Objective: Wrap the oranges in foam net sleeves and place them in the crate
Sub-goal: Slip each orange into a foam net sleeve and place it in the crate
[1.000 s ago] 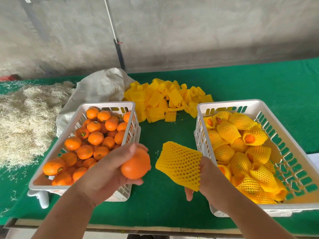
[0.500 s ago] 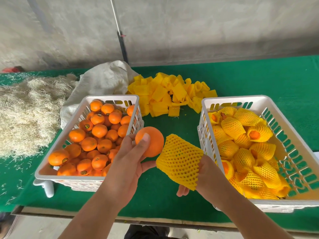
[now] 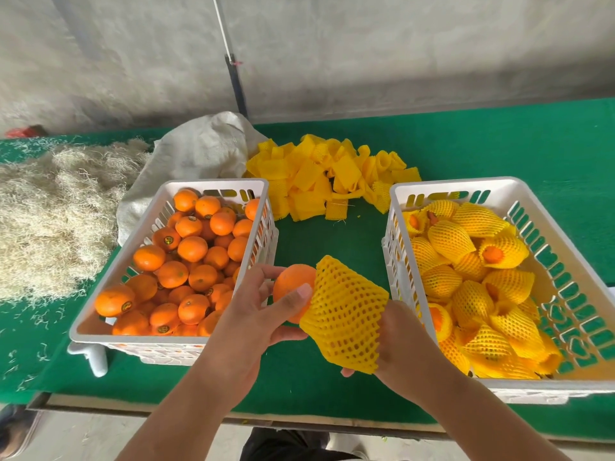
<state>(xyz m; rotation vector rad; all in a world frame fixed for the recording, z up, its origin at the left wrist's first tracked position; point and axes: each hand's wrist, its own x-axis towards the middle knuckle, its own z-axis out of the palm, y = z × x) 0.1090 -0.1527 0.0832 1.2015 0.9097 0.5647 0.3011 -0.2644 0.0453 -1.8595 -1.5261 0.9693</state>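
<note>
Green table across whole frame. Straw pile at left edge, sack beside it, upper left of centre. Two white crates: left crate full of bare oranges, right crate at right of frame holding wrapped oranges, roughly half filled. Loose sleeves heaped at upper centre between the crates, likely within easy reach of either hand. At lower centre, over the gap between the crates: left hand gripping one orange with thumb and curled fingers, pressed against the mouth of a sleeve. Right hand behind the sleeve, fingers mostly hidden, apparently holding it stretched open to take the fruit. Orange touching the sleeve edge, partly covered, not yet inside. Probably mid-insertion step; afterwards into right crate.
</note>
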